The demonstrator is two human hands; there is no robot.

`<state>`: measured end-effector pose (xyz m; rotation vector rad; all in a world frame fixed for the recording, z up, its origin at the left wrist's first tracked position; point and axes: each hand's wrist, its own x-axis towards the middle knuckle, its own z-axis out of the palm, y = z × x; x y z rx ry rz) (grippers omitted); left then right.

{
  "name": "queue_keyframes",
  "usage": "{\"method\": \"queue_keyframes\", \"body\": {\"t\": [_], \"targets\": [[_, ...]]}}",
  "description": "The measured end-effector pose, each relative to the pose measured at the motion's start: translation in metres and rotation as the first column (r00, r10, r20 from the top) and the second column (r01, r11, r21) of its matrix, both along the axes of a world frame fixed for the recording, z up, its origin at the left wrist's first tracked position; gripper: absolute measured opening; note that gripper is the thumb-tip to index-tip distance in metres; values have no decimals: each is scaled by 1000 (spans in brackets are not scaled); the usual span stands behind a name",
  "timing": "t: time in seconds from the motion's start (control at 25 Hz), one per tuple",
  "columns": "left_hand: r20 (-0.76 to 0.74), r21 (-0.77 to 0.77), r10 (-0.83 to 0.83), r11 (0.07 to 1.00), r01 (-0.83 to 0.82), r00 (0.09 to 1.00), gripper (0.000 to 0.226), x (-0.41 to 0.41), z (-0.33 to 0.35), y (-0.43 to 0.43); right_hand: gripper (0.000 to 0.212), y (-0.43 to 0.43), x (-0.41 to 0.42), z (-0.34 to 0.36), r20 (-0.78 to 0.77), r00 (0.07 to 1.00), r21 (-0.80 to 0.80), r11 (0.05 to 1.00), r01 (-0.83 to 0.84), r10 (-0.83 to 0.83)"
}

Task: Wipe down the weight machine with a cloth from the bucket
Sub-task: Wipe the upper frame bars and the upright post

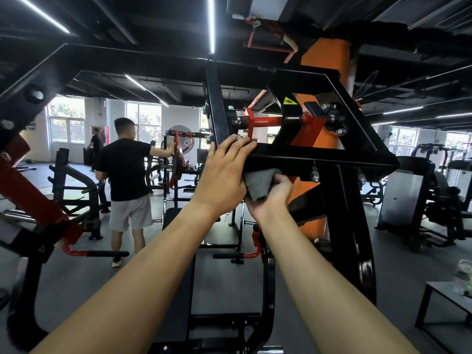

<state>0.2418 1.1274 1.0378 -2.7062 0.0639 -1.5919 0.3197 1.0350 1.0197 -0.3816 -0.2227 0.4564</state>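
One crumpled grey cloth (258, 186)

I logged: one person (125, 175) in black shirt, back turned; one orange pillar (324, 60); one low table (439, 290) at right.

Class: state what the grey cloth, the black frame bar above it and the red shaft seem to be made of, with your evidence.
Grey cloth: soft fabric, probably microfibre; matt, nappy, folds in the right hand. Black frame bar: likely painted steel; glossy, sharp-edged, bolted. Red shaft: likely painted metal; smooth sheen.
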Motion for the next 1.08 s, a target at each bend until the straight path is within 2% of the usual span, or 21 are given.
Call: {"method": "queue_keyframes", "body": {"t": [0.08,0.2,0.28,0.4,0.44,0.48,0.56,0.64,0.72,0.8,0.88,0.96,1.04,1.08], "targets": [[-6,4,3,1000,-3,1000,78,-1,1,-1,43,-11,6,4,-13,1000,7,1000,16,-16],[-25,11,20,1000,-19,999,83,-1,1,-1,22,-20,23,18,-158,980,106,984,141,-123],[-27,23,29,999,-28,999,85,-1,1,0,20,-12,18,18,-183,974,81,985,149,-132],[-30,19,21,1000,-21,999,79,0,0,2,37,7,-3,9,-62,997,-21,999,39,-40],[-35,11,11,1000,-11,999,77,0,1,3,33,7,-12,8,-10,1000,-74,997,13,-14],[-44,-2,-6,1000,6,999,76,-1,1,3,26,7,-18,8,32,999,-134,991,19,-15],[-86,-52,-54,997,50,995,78,-6,2,1,17,3,-19,12,144,979,-295,938,183,-146],[-114,-159,-128,981,109,985,82,-16,7,-6,19,-4,-18,15,365,887,-418,802,427,-283],[-121,-309,-219,935,173,968,85,-24,11,-10,18,-10,-23,20,581,759,-448,663,599,-293],[-111,-431,-308,872,234,945,85,-26,14,-6,15,-9,-34,23,725,648,-429,581,691,-235],[-111,-492,-354,831,258,929,84,-29,16,-3,16,-8,-44,23,824,556,-425,529,735,-111],[-96,-514,-362,816,265,927,82,-34,16,-4,15,-13,-47,25,855,518,-434,506,746,-30],[4,-564,-394,758,328,919,76,-37,17,-6,16,-24,-48,33,887,460,-374,528,762,-37],[71,-581,-399,728,364,914,70,-37,16,-6,17,-28,-52,38,921,388,-314,523,792,-36]]}}
